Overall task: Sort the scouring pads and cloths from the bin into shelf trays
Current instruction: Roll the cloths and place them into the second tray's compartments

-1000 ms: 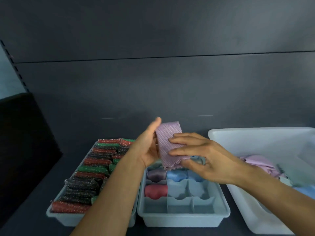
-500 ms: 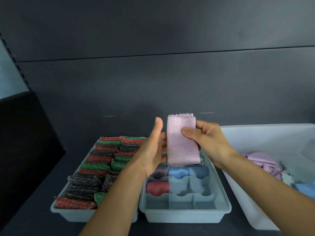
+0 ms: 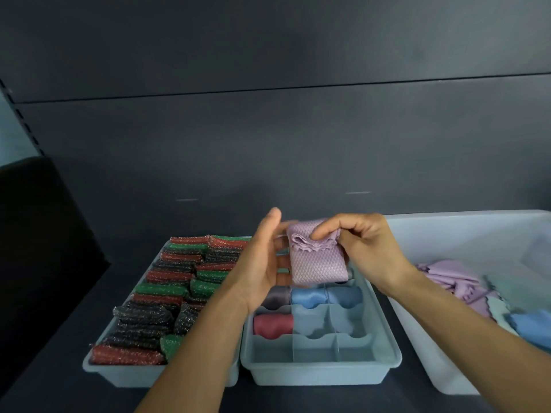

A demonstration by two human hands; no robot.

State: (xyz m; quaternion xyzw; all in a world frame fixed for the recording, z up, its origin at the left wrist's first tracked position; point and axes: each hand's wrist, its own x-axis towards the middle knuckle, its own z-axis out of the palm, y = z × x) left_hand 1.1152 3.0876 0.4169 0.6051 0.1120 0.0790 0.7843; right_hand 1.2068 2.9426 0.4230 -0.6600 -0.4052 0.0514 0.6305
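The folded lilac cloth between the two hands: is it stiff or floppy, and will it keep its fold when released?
Probably floppy: the lilac cloth bends over where the right hand pinches its top, and its edge ripples. Likely light: one pinch, with the left hand alongside, carries it. It may unfold unless a compartment of the divided tray confines it.

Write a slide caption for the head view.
The right hand pinches a folded lilac cloth beside the left hand, above the divided tray.

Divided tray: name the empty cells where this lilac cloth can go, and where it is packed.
Free: the front row of the divided tray, and the two cells right of the red roll, in front of the blue rolls. Crowded: the blue rolls' row and the scouring pad tray.
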